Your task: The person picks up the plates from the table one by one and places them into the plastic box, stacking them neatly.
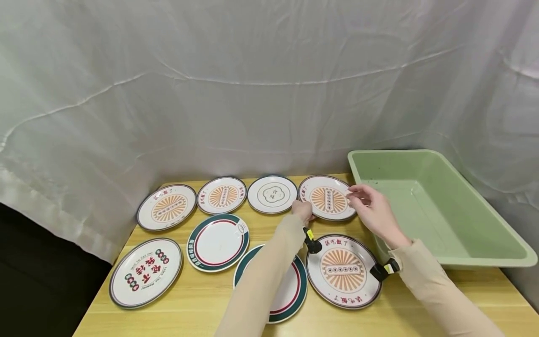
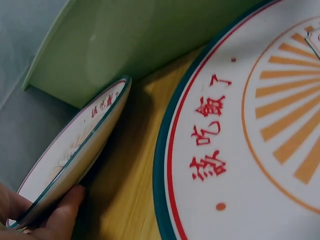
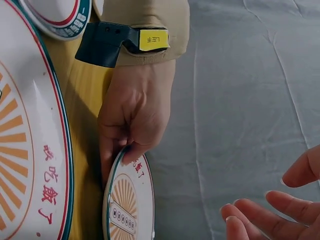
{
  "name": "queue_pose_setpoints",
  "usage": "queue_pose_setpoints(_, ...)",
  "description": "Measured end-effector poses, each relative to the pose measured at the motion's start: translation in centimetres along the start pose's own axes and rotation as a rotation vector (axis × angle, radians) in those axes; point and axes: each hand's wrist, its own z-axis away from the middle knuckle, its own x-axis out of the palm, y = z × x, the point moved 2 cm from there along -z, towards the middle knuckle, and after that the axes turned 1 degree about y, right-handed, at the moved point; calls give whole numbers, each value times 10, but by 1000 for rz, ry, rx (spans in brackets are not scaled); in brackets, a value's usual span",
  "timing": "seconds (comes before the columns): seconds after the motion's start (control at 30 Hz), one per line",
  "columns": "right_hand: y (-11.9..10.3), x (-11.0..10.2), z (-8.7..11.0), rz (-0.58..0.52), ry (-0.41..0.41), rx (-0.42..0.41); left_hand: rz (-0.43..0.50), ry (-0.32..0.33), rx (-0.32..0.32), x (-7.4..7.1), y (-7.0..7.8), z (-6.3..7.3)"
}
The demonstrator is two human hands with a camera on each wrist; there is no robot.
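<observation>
My left hand (image 1: 304, 209) pinches the left rim of a white plate (image 1: 326, 196) with an orange sunburst and red characters. The left wrist view shows this plate (image 2: 75, 145) tilted off the table, thumb and fingers on opposite faces of its rim. By the plate's right edge is my right hand (image 1: 375, 213), its fingers loosely bent and apart from the plate in the right wrist view, where the hand (image 3: 280, 210) holds nothing. A larger sunburst plate (image 1: 344, 271) lies flat below both hands. A green-rimmed plate (image 1: 290, 299) is partly hidden under my left forearm.
A green plastic tub (image 1: 425, 206) stands at the right, beside my right hand. More plates lie leftward: a white one with a flower outline (image 1: 272, 194), two sunburst plates, a green-rimmed plate (image 1: 218, 242) and one with red characters (image 1: 146, 273). A grey curtain (image 1: 269, 117) hangs behind the wooden table (image 1: 193, 304).
</observation>
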Motion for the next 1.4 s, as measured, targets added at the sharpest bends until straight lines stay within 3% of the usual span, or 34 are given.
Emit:
queue_pose_setpoints(0.13,3,-1,-1,-145,-8,51,52,-12,46,0,2,7)
queue_pose_setpoints(0.4,3,-4,-2,-557,-31,189,99,-59,116,-4,6,17)
queue_pose_setpoints(0.7,-5,-1,-1,-811,3,250,133,-125,127,-25,16,18)
queue_pose_setpoints(0.9,-16,5,-3,-882,48,290,165,-139,153,-49,28,19)
queue_pose_setpoints(1.07,-22,14,-4,-901,165,334,149,-117,156,-71,37,24)
queue_pose_setpoints(1.23,-20,24,-6,-859,270,380,105,-109,153,-94,44,32)
queue_pose_setpoints(1.4,-15,35,-5,-797,269,419,91,-105,156,-118,49,42)
